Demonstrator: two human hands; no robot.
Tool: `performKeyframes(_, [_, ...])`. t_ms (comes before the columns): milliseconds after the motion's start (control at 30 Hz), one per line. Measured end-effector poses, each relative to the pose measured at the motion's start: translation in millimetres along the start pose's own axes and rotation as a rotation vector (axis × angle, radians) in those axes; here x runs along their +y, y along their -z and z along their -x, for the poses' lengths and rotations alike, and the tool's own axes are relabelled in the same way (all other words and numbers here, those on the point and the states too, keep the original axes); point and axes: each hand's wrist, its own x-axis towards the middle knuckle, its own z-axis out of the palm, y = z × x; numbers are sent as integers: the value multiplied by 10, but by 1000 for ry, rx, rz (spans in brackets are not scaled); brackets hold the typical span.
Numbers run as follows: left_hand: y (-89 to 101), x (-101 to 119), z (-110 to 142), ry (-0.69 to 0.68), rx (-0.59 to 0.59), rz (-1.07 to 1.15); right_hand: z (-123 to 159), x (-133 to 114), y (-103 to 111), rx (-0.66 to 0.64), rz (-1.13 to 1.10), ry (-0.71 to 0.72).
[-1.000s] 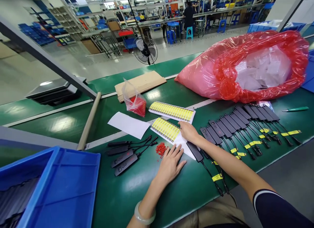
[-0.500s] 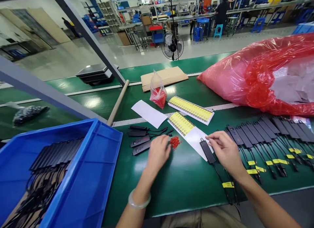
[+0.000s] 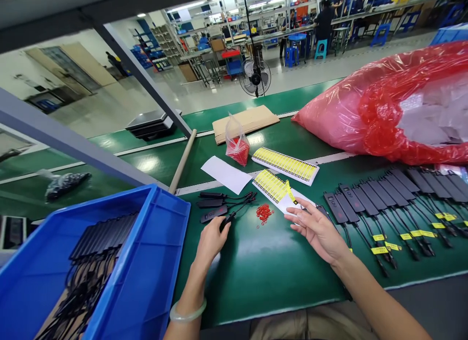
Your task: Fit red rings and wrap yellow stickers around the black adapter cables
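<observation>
My left hand (image 3: 212, 238) is closed round a small black box (image 3: 227, 221) with a cable, mostly hidden by the fingers. Beside it lie a few more black controller boxes (image 3: 214, 213) with short cables. Between my hands is a little pile of red rings (image 3: 263, 213). My right hand (image 3: 318, 228) pinches a yellow label (image 3: 291, 192) at its fingertips, the other fingers loosely spread. Just beyond lies a partly used sheet of yellow labels (image 3: 270, 185). Another black controller (image 3: 323, 212) is partly hidden behind the right hand.
A blue bin (image 3: 171, 242) with cabled black boxes stands at left. Labelled controllers (image 3: 369, 198) line the right side. Further back are a bag of red rings (image 3: 237, 150), a white sheet (image 3: 226, 174), a label stack (image 3: 287, 165), cardboard (image 3: 252, 120) and a big red bag (image 3: 336, 110).
My left hand has moved left and taken hold of a black box. My right hand has left the controller it was at and now has a yellow label at its fingertips.
</observation>
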Motion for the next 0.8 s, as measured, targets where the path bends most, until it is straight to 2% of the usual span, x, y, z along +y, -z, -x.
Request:
performKeyframes(133, [79, 282, 190, 29, -63, 325, -9, 142, -175, 3, 49, -5])
performKeyframes(167, [89, 395, 251, 49, -66, 454, -21, 185, -233, -6, 53, -10])
performKeyframes(267, [79, 760, 426, 199, -65, 1079, -68, 295, -420, -46, 52, -15])
performKeyframes(333, [38, 961, 527, 213, -81, 1270, -91, 324, -526, -72, 42, -12])
performKeyframes(467, [-87, 1172, 683, 112, -127, 1331, -61, 293, -631, -97, 25, -7])
performKeyframes(667, [-167, 1263, 836, 46, -134, 1238, 101, 291, -652, -48, 31, 53])
performKeyframes(733, [-170, 1285, 906, 47, -145, 1200, 127, 263, -651, -2, 12, 118])
performKeyframes(800, [-185, 1297, 994, 60, -167, 1152, 128, 175, -635, 96, -35, 262])
